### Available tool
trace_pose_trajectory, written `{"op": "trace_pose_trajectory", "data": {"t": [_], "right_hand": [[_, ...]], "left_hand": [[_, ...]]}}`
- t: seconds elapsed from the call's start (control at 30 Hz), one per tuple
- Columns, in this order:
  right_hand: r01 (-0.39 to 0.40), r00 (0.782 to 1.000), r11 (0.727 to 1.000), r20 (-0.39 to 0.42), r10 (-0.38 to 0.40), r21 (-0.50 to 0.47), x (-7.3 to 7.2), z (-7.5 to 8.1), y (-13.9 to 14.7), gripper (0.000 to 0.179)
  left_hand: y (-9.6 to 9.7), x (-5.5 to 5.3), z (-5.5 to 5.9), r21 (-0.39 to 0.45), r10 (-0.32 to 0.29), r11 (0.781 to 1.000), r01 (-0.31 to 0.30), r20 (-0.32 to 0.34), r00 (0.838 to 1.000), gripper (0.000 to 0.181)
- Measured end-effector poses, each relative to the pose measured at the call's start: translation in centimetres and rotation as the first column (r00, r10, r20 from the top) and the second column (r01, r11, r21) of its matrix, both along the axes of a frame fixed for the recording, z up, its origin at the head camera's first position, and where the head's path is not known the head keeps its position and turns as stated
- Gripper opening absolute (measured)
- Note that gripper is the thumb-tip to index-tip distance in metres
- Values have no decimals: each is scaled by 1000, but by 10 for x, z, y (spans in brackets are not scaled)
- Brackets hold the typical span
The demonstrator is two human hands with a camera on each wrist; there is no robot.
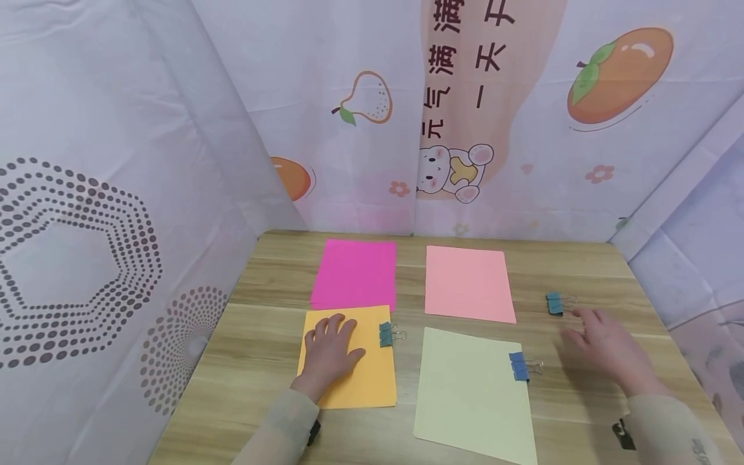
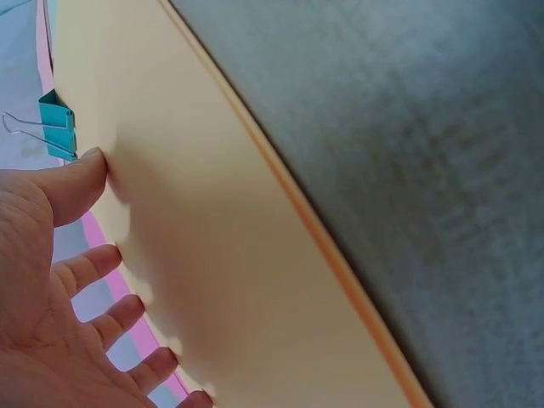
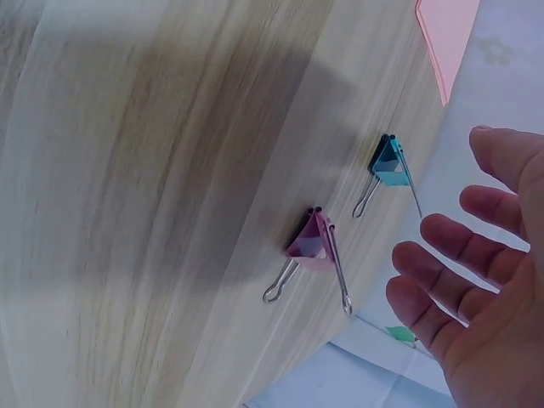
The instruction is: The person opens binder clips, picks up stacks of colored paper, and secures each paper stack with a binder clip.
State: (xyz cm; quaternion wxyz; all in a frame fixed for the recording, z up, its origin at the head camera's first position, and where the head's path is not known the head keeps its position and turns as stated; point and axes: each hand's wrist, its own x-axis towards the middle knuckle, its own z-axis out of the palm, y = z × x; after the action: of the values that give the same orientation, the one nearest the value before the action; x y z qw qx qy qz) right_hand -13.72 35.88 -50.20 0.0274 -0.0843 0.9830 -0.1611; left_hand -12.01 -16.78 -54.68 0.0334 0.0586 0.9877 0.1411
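Your splayed left hand (image 1: 329, 349) likely steadies the orange paper (image 1: 372, 381); your relaxed, empty right hand (image 1: 610, 349) hovers beside a teal clip (image 1: 555, 303).

Behind the wood-grain tabletop (image 1: 244, 368) hangs a pale curtain (image 1: 325, 39) printed with mangoes (image 1: 630, 71), a pear outline (image 1: 380, 103), a cartoon bear (image 1: 433, 171) and dark Chinese characters (image 1: 443, 61). Creased white fabric (image 1: 180, 168) with dotted hexagons (image 1: 136, 248) covers the left side. Soft shadows fall across the wood grain

Your left hand (image 1: 325, 356) covers part of the yellow paper (image 1: 371, 380); your left sleeve (image 1: 280, 426) is cut off at seven o'clock in the head view.
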Motion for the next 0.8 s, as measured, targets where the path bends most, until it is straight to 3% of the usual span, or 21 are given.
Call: {"op": "trace_pose_trajectory", "data": {"t": [0.23,0.53,0.8], "right_hand": [[0,999,1000,-42,-1,-8,2,-4,6,52],[41,999,999,11,-41,-2,3,-4,14,56],[53,999,999,-5,-53,-6,4,-5,18,53]], "left_hand": [[-1,-2,-3,-12,11,1000,-10,10,1000,59],[0,-1,-2,-13,7,1000,-7,7,1000,57],[-1,-1,-2,4,-2,1000,2,3,1000,57]]}}
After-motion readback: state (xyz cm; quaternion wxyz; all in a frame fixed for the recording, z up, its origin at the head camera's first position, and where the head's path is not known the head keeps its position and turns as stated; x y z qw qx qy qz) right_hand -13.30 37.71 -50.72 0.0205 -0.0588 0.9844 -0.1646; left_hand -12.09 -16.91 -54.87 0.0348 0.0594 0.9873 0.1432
